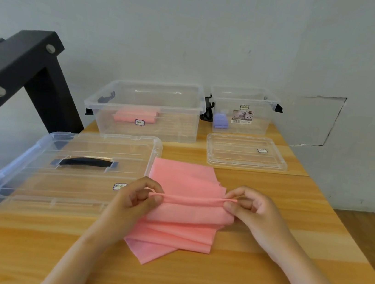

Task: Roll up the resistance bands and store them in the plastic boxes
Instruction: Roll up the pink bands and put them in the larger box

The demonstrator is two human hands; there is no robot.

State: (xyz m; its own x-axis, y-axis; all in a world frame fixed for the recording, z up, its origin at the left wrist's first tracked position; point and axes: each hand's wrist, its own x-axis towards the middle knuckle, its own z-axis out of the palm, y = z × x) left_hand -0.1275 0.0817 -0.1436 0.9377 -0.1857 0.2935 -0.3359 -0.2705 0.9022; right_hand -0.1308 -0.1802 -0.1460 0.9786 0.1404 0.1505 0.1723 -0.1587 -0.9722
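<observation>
There are two hands. The left hand [136,197] and the right hand [251,210] each pinch one end of a thin rolled edge of the flat pink stretchy resistance band [186,180], thumb against curled fingers. The band lies in the middle of the light wooden table [21,251], folded in layers. I cannot count the layers for sure.

There are two clear plastic boxes at the back, both open. The big clear box [178,128] on the left has one rolled pink band [132,116] inside. The small clear box [258,125] on the right has one little purple roll [220,120] inside.

There are two lids. The big clear lid with a black handle [68,173] lies left of the flat band, just beside its far corner. The small clear lid [245,152] lies in front of the small box.

The hands cover part of the band's rolled edge. Both arms are cut off at the bottom. The stickers on the boxes and lids are too small to read.

The big lid's left side seems to stick out past the table's left edge. The small lid sits near the right edge. There is bare wood on both sides of the arms and to the right of the band. A black metal frame [19,65] stands at the left, and a pale wall [198,23] is behind the boxes.
</observation>
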